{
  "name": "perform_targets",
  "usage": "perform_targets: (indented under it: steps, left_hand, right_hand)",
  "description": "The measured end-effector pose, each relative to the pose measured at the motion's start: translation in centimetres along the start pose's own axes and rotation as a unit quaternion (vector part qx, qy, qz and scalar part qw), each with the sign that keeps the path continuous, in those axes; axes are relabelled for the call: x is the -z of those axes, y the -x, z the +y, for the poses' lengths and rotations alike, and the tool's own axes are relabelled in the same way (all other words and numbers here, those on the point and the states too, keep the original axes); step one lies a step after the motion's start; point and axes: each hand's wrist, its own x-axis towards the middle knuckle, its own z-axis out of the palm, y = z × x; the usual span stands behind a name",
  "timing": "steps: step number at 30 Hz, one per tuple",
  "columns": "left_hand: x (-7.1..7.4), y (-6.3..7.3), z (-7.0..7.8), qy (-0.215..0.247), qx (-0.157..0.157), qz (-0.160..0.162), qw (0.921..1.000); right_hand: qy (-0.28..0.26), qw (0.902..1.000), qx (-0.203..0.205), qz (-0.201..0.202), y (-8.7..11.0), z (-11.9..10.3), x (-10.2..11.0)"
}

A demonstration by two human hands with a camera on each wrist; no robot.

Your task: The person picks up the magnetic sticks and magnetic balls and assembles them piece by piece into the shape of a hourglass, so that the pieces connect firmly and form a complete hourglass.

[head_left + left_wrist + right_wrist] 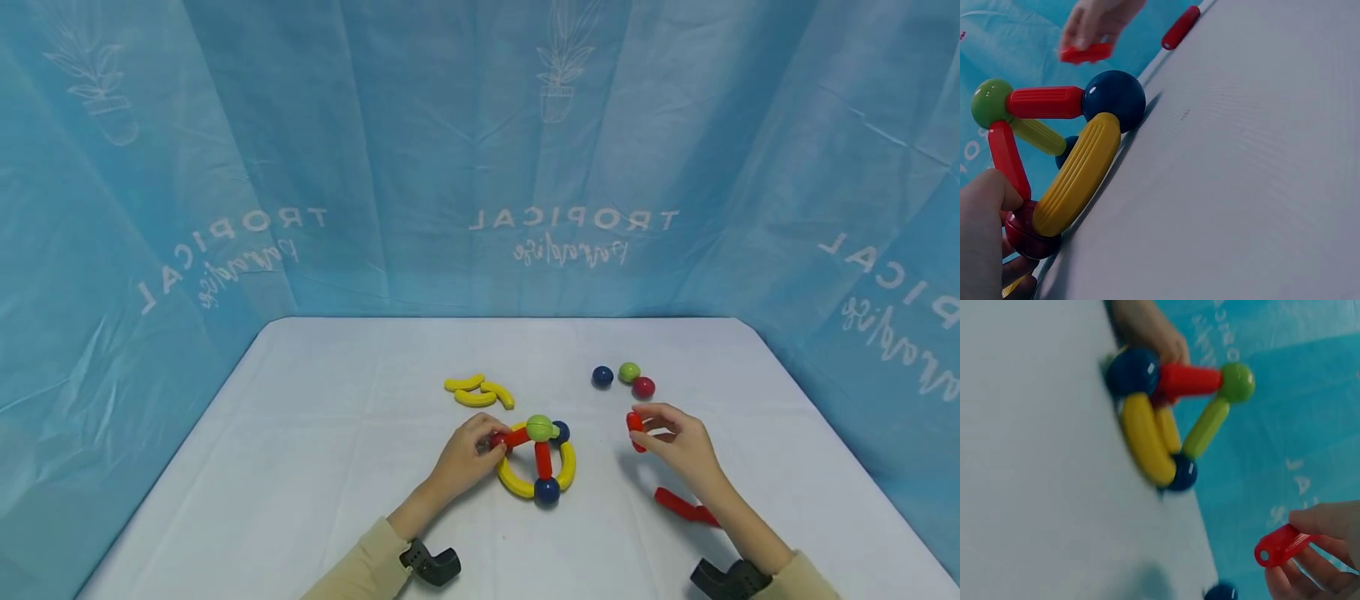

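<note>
A frame of rods and balls stands on the table. Its base joins a dark red ball (1032, 231) and two dark blue balls (547, 491) with curved yellow rods (517, 481). Two red rods (543, 460) and a light green rod (1207, 427) slope up to a green ball (539, 428) on top. My left hand (471, 454) grips the dark red ball between thumb and fingers, partly hiding it. To the right of the frame, my right hand (678, 446) pinches a loose red rod (635, 432) above the table, apart from the frame.
Several curved yellow rods (476, 399) lie behind the frame. Three loose balls, blue (602, 377), green (629, 372) and red (642, 387), sit at the back right. Red rods (675, 504) lie under my right forearm. Blue curtains (480, 167) surround the white table (360, 392).
</note>
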Motion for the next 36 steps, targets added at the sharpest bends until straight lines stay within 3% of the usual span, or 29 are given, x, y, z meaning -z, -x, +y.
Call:
perform_targets:
  steps: [5, 10, 16, 22, 27, 36]
  left_hand:
    - [0.1, 0.0, 0.1, -0.001, -0.006, -0.003, 1.0]
    - [0.1, 0.1, 0.0, 0.0, -0.01, -0.004, 0.9999]
    - [0.1, 0.1, 0.1, 0.0, -0.02, -0.008, 0.9998]
    - [0.1, 0.0, 0.0, 0.003, -0.026, -0.008, 0.9996]
    - [0.0, -0.1, -0.1, 0.003, -0.034, -0.002, 0.9994]
    - [-0.1, 0.0, -0.2, 0.008, -0.035, -0.003, 0.9993]
  right_hand:
    - [-0.075, 0.9968, -0.025, -0.012, -2.4, -3.9, -2.7]
    - [-0.118, 0.9927, 0.014, -0.021, -3.9, -6.8, -5.4]
    - [-0.126, 0.9906, 0.038, -0.035, -5.1, -8.4, -7.4]
    - [-0.127, 0.9889, 0.038, -0.067, -4.9, -8.6, -8.1]
    - [-0.119, 0.9899, 0.044, -0.063, -4.7, -8.1, -8.0]
    - [-0.082, 0.9951, 0.044, -0.033, -2.6, -5.0, -5.0]
